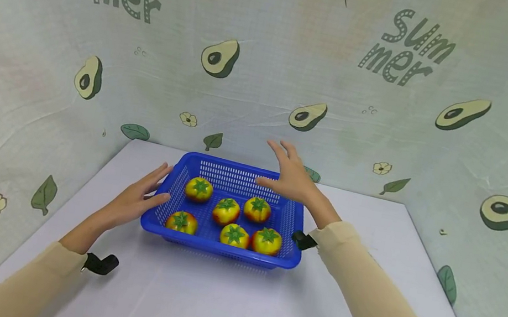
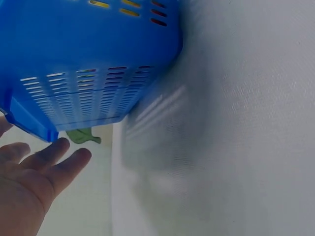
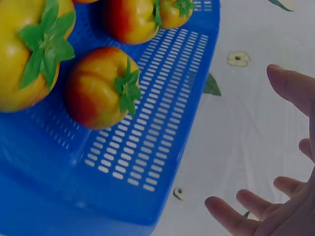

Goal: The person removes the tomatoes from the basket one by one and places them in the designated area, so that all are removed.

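Note:
A blue plastic basket (image 1: pixel 223 251) with slotted walls holds several yellow-and-red tomatoes (image 1: pixel 226 211) with green star-shaped tops. My left hand (image 1: pixel 139 196) is at the basket's left rim, fingers extended and thumb apart. In the left wrist view, the fingertips of that hand (image 2: pixel 34 179) come right up to the rim's corner, below the slotted wall (image 2: pixel 83 88). Over the back right rim hovers my right hand (image 1: pixel 293 176), fingers spread and nothing in its grasp. The right wrist view shows this hand (image 3: pixel 290 206) apart from the basket and from the nearest tomato (image 3: pixel 96 91).
The basket stands toward the back of a white table (image 1: pixel 189 305). Behind and on both sides hangs a pale cloth (image 1: pixel 270 60) printed with avocados, leaves and lettering. A black strap device sits on each wrist, the left one (image 1: pixel 101 264) low over the table.

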Demonstrator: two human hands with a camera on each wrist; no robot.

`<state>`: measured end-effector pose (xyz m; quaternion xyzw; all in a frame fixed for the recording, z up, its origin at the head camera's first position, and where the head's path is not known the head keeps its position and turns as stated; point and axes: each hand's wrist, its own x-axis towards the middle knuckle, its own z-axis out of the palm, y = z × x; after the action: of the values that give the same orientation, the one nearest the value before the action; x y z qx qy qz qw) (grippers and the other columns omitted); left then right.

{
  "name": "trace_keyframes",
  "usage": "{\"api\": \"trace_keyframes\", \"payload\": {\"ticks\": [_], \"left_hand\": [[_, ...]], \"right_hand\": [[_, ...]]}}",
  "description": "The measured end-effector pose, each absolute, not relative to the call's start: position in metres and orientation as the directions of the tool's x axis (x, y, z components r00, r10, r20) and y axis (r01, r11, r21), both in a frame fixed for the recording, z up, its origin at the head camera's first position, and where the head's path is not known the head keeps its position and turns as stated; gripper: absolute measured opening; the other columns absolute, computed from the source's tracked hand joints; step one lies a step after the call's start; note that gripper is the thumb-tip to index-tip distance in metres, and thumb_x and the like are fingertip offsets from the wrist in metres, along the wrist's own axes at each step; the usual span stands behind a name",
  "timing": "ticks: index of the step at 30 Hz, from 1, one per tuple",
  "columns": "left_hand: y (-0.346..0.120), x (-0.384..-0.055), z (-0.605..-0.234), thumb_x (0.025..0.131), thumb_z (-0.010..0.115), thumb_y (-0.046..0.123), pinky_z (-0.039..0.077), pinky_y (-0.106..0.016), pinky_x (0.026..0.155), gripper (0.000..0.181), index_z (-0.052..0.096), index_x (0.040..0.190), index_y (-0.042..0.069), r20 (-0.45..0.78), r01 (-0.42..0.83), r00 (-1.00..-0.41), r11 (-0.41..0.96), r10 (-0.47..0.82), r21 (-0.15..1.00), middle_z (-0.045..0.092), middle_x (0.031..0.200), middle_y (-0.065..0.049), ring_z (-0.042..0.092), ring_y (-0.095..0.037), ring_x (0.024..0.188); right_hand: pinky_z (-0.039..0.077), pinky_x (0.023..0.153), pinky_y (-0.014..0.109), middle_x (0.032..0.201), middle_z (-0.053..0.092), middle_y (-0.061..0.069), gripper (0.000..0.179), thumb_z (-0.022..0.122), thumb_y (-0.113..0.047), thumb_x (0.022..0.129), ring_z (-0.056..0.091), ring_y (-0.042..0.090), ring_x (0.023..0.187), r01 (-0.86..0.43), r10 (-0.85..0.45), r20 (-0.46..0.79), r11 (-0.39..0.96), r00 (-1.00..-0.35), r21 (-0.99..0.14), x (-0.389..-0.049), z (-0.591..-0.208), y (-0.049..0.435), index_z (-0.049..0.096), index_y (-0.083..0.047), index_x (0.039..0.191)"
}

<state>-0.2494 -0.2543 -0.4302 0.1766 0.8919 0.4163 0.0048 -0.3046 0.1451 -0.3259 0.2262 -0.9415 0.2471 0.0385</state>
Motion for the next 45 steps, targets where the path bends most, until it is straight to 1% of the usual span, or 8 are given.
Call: {"api": "trace_keyframes", "payload": {"ticks": [4, 9, 12, 17, 26, 33, 40, 45], "left_hand": [[-0.256, -0.25, -0.432, 0.109, 0.058, 0.033, 0.038, -0.07, 0.114, 0.072, 0.022, 0.171, 0.024, 0.141, 0.311, -0.937, 0.577, 0.321, 0.755, 0.008, 0.179, -0.013, 0.035, -0.057, 0.151], [-0.258, -0.25, -0.434, 0.11, 0.059, 0.031, 0.036, -0.072, 0.114, 0.067, 0.03, 0.169, 0.022, 0.152, 0.326, -0.93, 0.56, 0.335, 0.762, 0.009, 0.179, -0.013, 0.038, -0.057, 0.149], [-0.259, -0.249, -0.435, 0.11, 0.059, 0.029, 0.037, -0.072, 0.114, 0.065, 0.033, 0.168, 0.022, 0.155, 0.329, -0.928, 0.55, 0.338, 0.767, 0.01, 0.179, -0.012, 0.04, -0.057, 0.148], [-0.262, -0.247, -0.438, 0.11, 0.059, 0.028, 0.043, -0.07, 0.111, 0.062, 0.036, 0.167, 0.022, 0.156, 0.33, -0.927, 0.545, 0.34, 0.771, 0.013, 0.179, -0.013, 0.043, -0.057, 0.146], [-0.264, -0.247, -0.443, 0.11, 0.06, 0.026, 0.044, -0.067, 0.112, 0.058, 0.041, 0.164, 0.019, 0.156, 0.323, -0.927, 0.513, 0.342, 0.795, 0.016, 0.178, -0.013, 0.045, -0.056, 0.145], [-0.267, -0.249, -0.445, 0.11, 0.06, 0.026, 0.042, -0.066, 0.114, 0.055, 0.044, 0.162, 0.018, 0.155, 0.324, -0.921, 0.479, 0.358, 0.816, 0.016, 0.178, -0.01, 0.043, -0.054, 0.147], [-0.267, -0.248, -0.446, 0.11, 0.06, 0.025, 0.037, -0.063, 0.118, 0.052, 0.047, 0.159, 0.015, 0.156, 0.327, -0.918, 0.472, 0.364, 0.819, 0.018, 0.178, -0.011, 0.034, -0.052, 0.154], [-0.265, -0.248, -0.446, 0.11, 0.059, 0.025, 0.036, -0.063, 0.118, 0.051, 0.048, 0.158, 0.015, 0.165, 0.336, -0.914, 0.468, 0.37, 0.817, 0.018, 0.178, -0.01, 0.032, -0.052, 0.155]], "right_hand": [[0.037, 0.118, 0.069, 0.176, 0.012, 0.02, 0.098, 0.081, -0.039, 0.094, 0.03, 0.047, 0.156, -0.452, -0.425, 0.169, 0.76, -0.889, -0.467, -0.308, -0.329, 0.136, 0.022, -0.022, 0.171], [0.039, 0.117, 0.069, 0.176, 0.012, 0.02, 0.097, 0.081, -0.039, 0.094, 0.034, 0.049, 0.154, -0.454, -0.445, 0.142, 0.748, -0.884, -0.485, -0.312, -0.334, 0.127, 0.023, -0.023, 0.171], [0.038, 0.118, 0.069, 0.176, 0.013, 0.021, 0.096, 0.081, -0.037, 0.095, 0.031, 0.049, 0.156, -0.462, -0.462, 0.133, 0.731, -0.877, -0.502, -0.313, -0.336, 0.12, 0.025, -0.023, 0.17], [0.037, 0.12, 0.066, 0.176, 0.014, 0.018, 0.093, 0.081, -0.032, 0.096, 0.03, 0.045, 0.157, -0.476, -0.49, 0.123, 0.708, -0.863, -0.521, -0.316, -0.344, 0.11, 0.026, -0.024, 0.17], [0.037, 0.121, 0.065, 0.176, 0.015, 0.017, 0.09, 0.08, -0.031, 0.097, 0.026, 0.042, 0.159, -0.492, -0.532, 0.092, 0.686, -0.842, -0.536, -0.319, -0.354, 0.093, 0.027, -0.024, 0.169], [0.036, 0.122, 0.062, 0.175, 0.015, 0.018, 0.089, 0.079, -0.029, 0.098, 0.026, 0.039, 0.159, -0.487, -0.546, 0.072, 0.67, -0.835, -0.561, -0.318, -0.36, 0.084, 0.027, -0.023, 0.169], [0.036, 0.124, 0.058, 0.174, 0.018, 0.018, 0.088, 0.079, -0.029, 0.098, 0.028, 0.038, 0.159, -0.494, -0.569, 0.058, 0.655, -0.82, -0.572, -0.323, -0.366, 0.076, 0.028, -0.022, 0.169], [0.035, 0.125, 0.057, 0.172, 0.024, 0.016, 0.085, 0.078, -0.028, 0.098, 0.031, 0.035, 0.157, -0.507, -0.58, 0.071, 0.639, -0.812, -0.579, -0.324, -0.371, 0.07, 0.03, -0.02, 0.168]]}}
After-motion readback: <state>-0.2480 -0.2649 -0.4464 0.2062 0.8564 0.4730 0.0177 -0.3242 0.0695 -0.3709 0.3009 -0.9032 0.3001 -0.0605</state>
